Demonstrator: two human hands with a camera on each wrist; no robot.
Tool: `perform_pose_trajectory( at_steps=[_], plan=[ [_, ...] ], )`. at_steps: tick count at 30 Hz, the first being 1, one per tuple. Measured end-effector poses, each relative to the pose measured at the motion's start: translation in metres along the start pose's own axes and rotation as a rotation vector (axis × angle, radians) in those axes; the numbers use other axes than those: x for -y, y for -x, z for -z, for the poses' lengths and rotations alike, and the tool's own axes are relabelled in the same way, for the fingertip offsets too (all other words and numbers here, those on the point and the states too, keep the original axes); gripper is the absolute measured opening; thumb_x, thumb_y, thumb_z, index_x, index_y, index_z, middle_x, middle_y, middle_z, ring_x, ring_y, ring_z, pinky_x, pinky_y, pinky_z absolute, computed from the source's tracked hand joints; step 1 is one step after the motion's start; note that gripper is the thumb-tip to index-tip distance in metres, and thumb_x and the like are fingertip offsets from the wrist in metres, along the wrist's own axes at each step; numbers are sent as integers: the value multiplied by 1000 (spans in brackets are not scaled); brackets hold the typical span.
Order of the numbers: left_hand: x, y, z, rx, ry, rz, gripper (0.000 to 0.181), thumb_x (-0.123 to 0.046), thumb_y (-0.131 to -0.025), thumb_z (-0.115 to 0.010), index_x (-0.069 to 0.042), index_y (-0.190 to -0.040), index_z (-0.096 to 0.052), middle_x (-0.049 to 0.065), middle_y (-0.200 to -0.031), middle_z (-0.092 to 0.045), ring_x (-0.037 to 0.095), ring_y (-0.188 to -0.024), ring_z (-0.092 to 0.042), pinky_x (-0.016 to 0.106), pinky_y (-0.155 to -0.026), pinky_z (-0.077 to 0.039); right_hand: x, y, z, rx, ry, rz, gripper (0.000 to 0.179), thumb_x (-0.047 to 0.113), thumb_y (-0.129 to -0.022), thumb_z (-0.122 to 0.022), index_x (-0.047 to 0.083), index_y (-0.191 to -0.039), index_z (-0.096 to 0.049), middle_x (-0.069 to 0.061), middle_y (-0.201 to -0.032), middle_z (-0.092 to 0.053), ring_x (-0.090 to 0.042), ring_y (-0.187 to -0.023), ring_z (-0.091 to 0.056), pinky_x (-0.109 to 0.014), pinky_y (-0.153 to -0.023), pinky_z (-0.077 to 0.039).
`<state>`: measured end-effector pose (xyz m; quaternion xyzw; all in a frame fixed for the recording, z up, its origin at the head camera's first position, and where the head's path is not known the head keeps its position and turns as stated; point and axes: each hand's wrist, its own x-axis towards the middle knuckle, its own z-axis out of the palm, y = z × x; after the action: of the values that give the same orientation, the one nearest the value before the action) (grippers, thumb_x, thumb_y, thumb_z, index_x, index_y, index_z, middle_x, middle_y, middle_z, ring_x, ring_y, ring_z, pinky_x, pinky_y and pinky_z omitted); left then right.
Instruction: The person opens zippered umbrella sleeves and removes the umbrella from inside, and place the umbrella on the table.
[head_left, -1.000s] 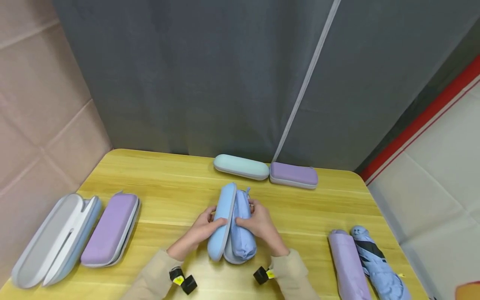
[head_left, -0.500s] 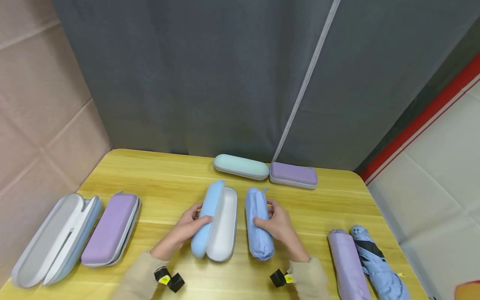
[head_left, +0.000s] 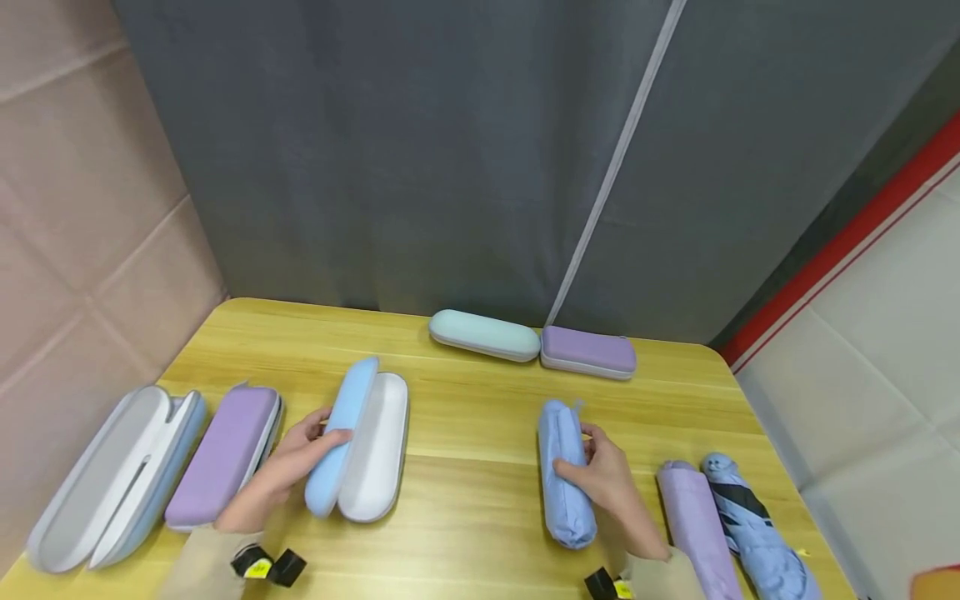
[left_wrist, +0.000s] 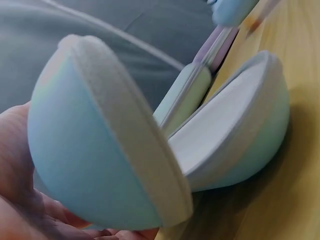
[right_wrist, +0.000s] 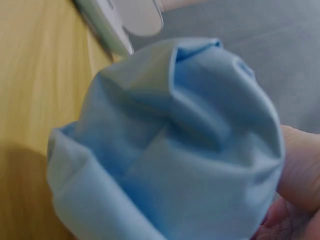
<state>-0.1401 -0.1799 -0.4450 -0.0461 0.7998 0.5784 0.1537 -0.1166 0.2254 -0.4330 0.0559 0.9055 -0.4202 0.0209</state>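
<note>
My left hand (head_left: pixel 302 452) grips the lid of a light blue hard case (head_left: pixel 342 442), thumb on top and fingers at its outer side. The case lies spread apart on the table, and its white inside shows bare. In the left wrist view, the rounded end of the lid (left_wrist: pixel 95 150) fills the palm. Well to the right, my right hand (head_left: pixel 606 477) holds a blue folded umbrella (head_left: pixel 564 479) with its thumb across it and fingers round the far side. The umbrella's gathered fabric end (right_wrist: pixel 175 135) fills the right wrist view.
At the left stand a larger blue case (head_left: pixel 101 492), unzipped with a grey-white inside, and a purple case (head_left: pixel 225 458). Mint (head_left: pixel 483 333) and purple (head_left: pixel 588 350) cases sit along the back by a grey curtain. Purple (head_left: pixel 697 529) and blue patterned (head_left: pixel 757 525) folded umbrellas lie at right.
The umbrella has come out of the blue case and moved right with my right hand. My left hand has carried the case left, toward the purple case.
</note>
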Motion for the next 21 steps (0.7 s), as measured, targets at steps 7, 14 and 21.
perform_pose_trajectory(
  at_steps=[7, 14, 21],
  plan=[
    [7, 9, 32, -31, -80, 35, 75, -31, -92, -55, 11, -143, -19, 31, -124, -46, 31, -102, -54, 34, -77, -47, -21, 14, 21, -2, 126, -61, 70, 18, -72, -75, -11, -128, -44, -15, -93, -61, -22, -80, -60, -32, -64, -52],
    [9, 16, 45, -81, -227, 38, 83, -37, -91, -56, 14, -142, -16, 36, -132, -39, 41, -110, -50, 45, -84, -47, -43, 28, 39, -15, 218, -112, 72, 19, -71, -76, -15, -125, -42, -20, -94, -62, -29, -85, -60, -39, -70, -51],
    [5, 21, 42, -201, -471, -43, 88, -41, -85, -65, 19, -135, -25, 40, -121, -46, 47, -102, -53, 54, -82, -47, -58, 36, 50, -28, 313, -140, 72, 22, -70, -75, -15, -122, -44, -20, -92, -62, -30, -83, -59, -42, -71, -49]
  ],
)
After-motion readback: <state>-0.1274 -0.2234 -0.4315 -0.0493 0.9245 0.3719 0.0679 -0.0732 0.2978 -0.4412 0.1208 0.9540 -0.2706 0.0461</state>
